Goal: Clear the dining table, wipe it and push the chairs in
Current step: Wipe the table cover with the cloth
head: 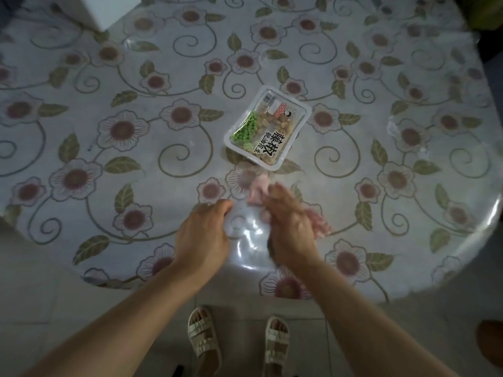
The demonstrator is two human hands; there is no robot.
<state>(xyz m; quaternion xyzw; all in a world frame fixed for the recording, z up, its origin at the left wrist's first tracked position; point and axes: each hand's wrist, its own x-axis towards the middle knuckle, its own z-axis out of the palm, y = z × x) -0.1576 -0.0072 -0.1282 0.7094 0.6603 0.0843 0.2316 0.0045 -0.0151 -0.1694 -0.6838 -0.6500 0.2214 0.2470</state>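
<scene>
We read one label only: on the film lid of the snack tray, just past the bench's centre toward one o'clock, large black characters say 藤椒. Smaller characters run beside them, too small to make out, and so is the barcode at its far end.

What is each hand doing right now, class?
Left hand: fingers curled on the edge of a clear plastic bag.
Right hand: blurred, gripping a pink cloth at the bag.

Mauve-flowered, green-leafed tablecloth; pink cloth; white-rimmed snack pack with black lettering.
</scene>
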